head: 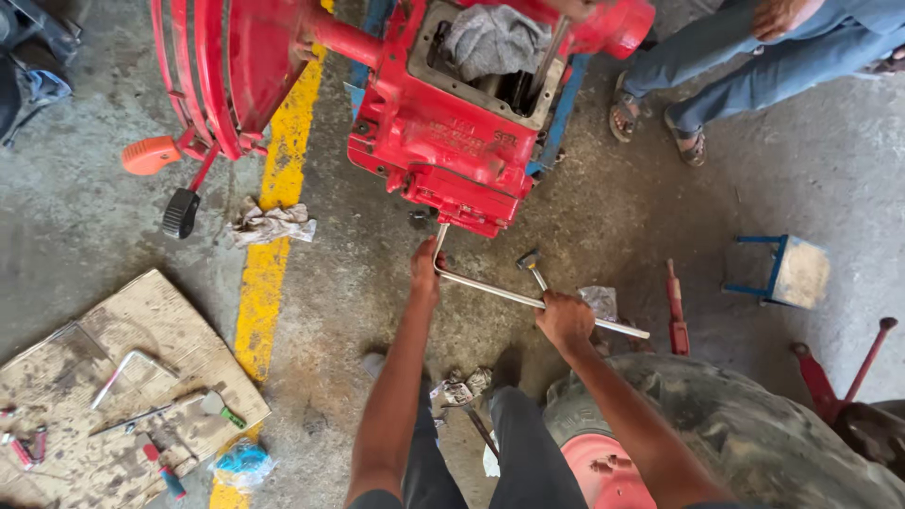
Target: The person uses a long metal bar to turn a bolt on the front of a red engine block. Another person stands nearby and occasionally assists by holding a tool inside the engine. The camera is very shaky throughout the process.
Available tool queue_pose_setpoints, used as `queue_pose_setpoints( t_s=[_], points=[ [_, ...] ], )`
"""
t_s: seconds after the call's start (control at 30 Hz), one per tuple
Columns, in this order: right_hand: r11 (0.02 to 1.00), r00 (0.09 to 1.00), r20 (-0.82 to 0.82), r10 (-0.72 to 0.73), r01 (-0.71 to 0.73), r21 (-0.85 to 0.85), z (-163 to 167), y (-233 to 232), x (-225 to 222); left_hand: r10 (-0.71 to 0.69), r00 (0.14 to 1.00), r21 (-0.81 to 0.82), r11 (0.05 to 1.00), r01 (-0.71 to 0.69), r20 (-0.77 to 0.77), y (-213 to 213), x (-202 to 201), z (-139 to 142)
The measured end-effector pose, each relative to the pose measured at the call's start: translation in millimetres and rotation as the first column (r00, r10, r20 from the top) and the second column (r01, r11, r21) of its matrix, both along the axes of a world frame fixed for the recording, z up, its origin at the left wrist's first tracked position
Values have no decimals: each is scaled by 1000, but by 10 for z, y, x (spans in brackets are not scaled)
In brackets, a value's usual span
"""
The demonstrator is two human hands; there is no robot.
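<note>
Below the red gearbox housing [452,141], on the stained concrete floor [603,217], working an L-shaped steel wrench [509,294] with both hands. Left hand [425,269] closing around the bend near the short upright end, which is reaching up to the underside of the housing. Right hand [564,319] gripping the long bar farther out, fingers wrapped fully around it. Lying just beyond the bar, a small hammer [532,266]. Resting beside the right forearm, a large tyre [745,424] with a red hub. Sitting at far left, a wooden board [113,386] scattered with tools.
</note>
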State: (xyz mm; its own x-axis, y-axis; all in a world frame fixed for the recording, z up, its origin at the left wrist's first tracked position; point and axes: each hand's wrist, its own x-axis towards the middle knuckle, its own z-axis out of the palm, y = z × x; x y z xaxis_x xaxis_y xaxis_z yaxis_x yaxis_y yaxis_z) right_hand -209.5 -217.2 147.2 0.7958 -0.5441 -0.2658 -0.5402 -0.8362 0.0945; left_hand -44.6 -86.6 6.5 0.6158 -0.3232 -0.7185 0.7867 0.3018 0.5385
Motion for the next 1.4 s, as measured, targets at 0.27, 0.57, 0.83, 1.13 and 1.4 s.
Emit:
queue_pose_setpoints(
  t_s=[0.27, 0.57, 0.83, 1.13, 1.4],
  points=[
    [999, 999, -9, -31, 31, 34, 22, -60, -29, 10, 1000, 0, 1000, -10, 16, -37, 1, 24],
    [996, 997, -21, -79, 80, 48, 7, -50, 48, -38, 998, -26, 999, 39, 40, -21, 36, 37],
    [997, 998, -9, -68, 69, 34, -116, -151, 25, -69, 978, 32, 997, 64, 199, -58, -47, -92],
    [993, 993, 116, 8, -21, 113, -137, -238, -112, -80, 970, 114, 992, 55, 228, -103, -49, 57],
    [993, 983, 175, 51, -69, 100, -363, -299, -134, -149, 926, 218, 973, 74, 348, -105, -157, -159]
  ],
)
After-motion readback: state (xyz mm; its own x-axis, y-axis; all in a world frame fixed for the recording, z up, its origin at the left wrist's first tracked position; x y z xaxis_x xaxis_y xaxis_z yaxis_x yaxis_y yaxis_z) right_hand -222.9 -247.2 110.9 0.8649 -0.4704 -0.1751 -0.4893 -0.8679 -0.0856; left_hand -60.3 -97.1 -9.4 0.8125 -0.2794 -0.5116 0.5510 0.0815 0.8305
